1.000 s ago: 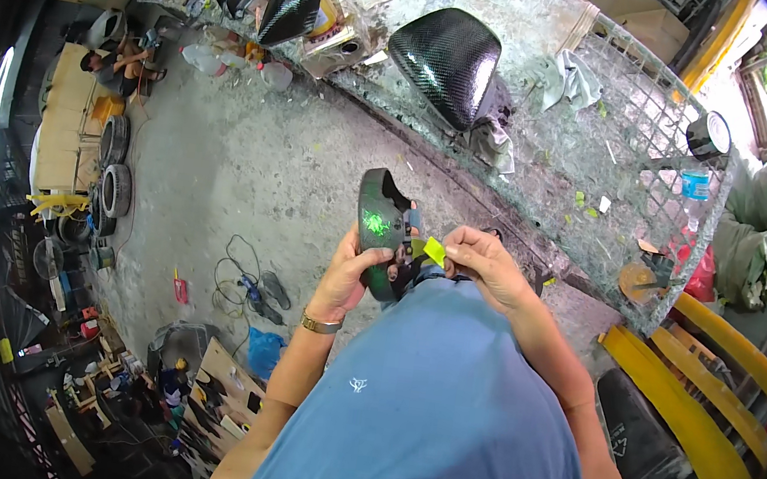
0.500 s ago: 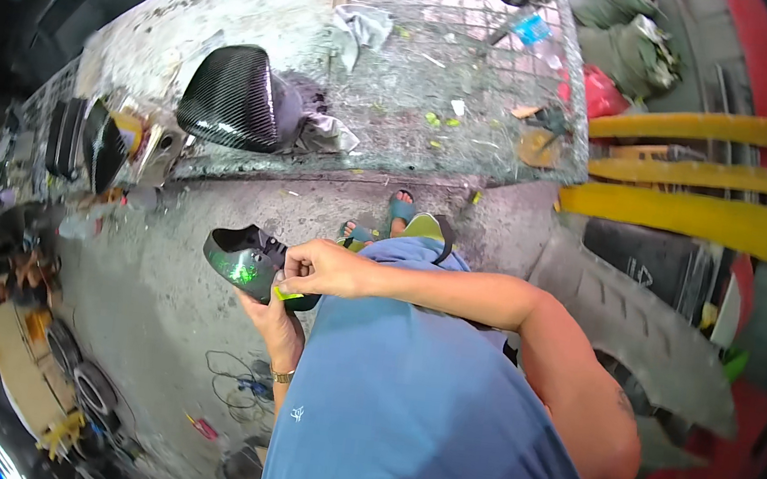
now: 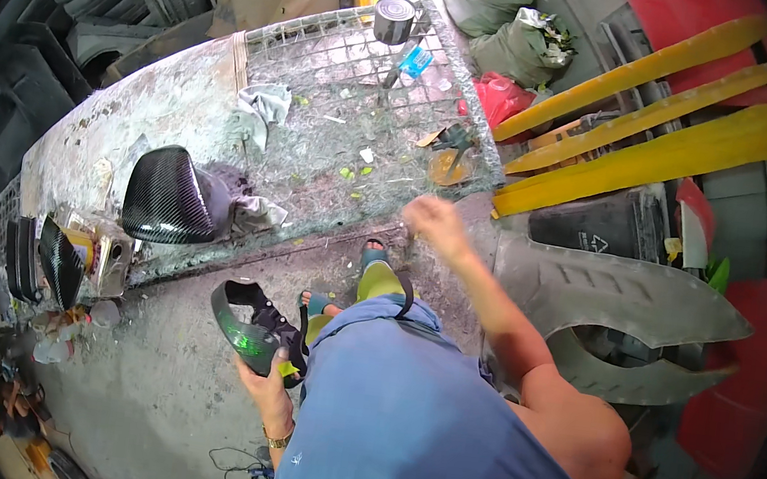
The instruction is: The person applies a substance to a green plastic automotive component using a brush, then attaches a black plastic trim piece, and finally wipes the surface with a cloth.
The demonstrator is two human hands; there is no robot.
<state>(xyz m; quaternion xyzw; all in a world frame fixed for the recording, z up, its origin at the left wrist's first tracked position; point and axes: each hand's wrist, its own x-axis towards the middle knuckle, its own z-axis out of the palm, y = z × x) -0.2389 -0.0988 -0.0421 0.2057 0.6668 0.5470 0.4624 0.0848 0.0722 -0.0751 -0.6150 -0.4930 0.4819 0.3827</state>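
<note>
A car wing-mirror shell (image 3: pixel 234 325), dark with a glittering green patch and a black hollow inside, is in my left hand (image 3: pixel 267 393). My fingers and thumb close around its lower end, where a yellow-green strip (image 3: pixel 288 369) sticks out by the thumb. My right hand (image 3: pixel 433 222) is apart from the shell, near the front right corner of the worktable (image 3: pixel 313 188). Motion smears its fingers, so I cannot make out anything in them. On the table's front edge lies a glossy carbon-patterned mirror shell (image 3: pixel 168 199) beside a crumpled cloth (image 3: pixel 257 213).
Several yellow painted strips (image 3: pixel 643 156) jut out at the right, above a grey fender panel (image 3: pixel 635 294). The mesh-topped table bears a metal can (image 3: pixel 393 20), a grey rag (image 3: pixel 265 108) and an amber lump (image 3: pixel 450 165). Another carbon-patterned piece (image 3: pixel 62 262) stands at the left.
My right hand has left the yellow-green strip and mirror shell and swung out to the right, toward the table corner. My left hand still holds the shell. The view has turned.
</note>
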